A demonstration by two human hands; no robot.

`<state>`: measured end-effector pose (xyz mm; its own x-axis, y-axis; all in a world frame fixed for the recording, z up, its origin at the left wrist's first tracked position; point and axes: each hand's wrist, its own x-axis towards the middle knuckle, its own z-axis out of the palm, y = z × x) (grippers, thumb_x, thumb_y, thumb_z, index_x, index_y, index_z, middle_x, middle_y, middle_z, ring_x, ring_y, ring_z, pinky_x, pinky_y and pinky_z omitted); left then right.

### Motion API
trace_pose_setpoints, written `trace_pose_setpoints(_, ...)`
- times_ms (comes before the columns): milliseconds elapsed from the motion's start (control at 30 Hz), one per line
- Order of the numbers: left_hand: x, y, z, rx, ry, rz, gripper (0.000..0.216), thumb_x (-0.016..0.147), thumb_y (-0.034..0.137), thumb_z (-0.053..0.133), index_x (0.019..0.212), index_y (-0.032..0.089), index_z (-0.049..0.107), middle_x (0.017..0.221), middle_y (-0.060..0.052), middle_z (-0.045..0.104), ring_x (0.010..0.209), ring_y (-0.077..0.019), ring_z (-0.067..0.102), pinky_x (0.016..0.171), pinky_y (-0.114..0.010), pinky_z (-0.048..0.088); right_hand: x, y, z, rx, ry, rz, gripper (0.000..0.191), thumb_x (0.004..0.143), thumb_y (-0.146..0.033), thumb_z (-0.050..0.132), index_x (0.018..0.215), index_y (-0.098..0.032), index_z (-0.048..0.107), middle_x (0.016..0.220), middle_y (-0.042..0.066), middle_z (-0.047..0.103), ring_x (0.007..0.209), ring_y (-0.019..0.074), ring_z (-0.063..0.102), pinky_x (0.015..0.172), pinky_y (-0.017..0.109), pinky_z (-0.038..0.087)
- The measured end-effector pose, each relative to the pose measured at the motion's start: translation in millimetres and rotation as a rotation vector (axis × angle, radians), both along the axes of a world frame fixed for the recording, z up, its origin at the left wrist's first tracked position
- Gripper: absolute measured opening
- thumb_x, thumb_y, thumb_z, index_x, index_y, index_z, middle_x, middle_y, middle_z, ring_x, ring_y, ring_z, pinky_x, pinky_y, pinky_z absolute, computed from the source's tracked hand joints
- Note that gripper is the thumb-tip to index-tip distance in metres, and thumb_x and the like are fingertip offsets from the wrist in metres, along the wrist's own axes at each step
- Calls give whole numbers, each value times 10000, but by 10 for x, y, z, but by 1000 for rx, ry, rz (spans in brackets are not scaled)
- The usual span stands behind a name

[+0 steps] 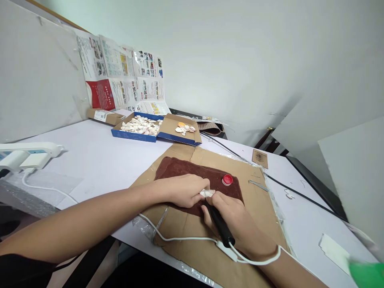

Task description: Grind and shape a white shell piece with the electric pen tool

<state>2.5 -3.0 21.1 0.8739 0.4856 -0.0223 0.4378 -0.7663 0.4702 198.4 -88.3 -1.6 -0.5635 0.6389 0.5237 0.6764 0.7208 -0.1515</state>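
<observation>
My left hand [189, 191] pinches a small white shell-like piece [207, 193] over a brown cloth [177, 167]. In my right hand [232, 214] is a black pen-shaped tool [220, 225], with a white cord running from its rear end. The tool's front end meets the white piece, though the fingers partly cover the contact. Fingers of the right hand are close against the piece's right side; whether they grip it too I cannot tell. Just beyond the hands, a small round container [227, 180], red inside, stands on the cloth.
Brown cardboard [255, 224] lies under the cloth. Behind are a blue box [133, 135] of white shell pieces and its open lid [177, 138] holding several more. Tweezers [258, 185] lie right, near a black cable [294, 191]. A power strip [45, 149] is at left.
</observation>
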Motion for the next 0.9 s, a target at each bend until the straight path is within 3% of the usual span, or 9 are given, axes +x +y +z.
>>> trace_pose_setpoints(300, -12, 12, 2, -28, 23, 8, 141, 1027, 221, 541, 1155, 179, 583, 1194, -110, 722, 1104, -268, 687, 935, -372, 523, 80, -24, -18, 51, 35, 64, 117, 996, -127, 536, 976, -234, 491, 753, -23, 569, 553, 126, 474, 512, 263, 383)
trace_pose_setpoints(900, -29, 20, -30, -32, 2, 16, 189, 1002, 204, 575, 1188, 180, 602, 1215, -111, 709, 1117, -265, 676, 949, -372, 520, 308, 109, -4, -23, 17, 146, 114, 970, -126, 552, 936, -235, 543, 719, -26, 571, 596, 136, 495, 566, 250, 410)
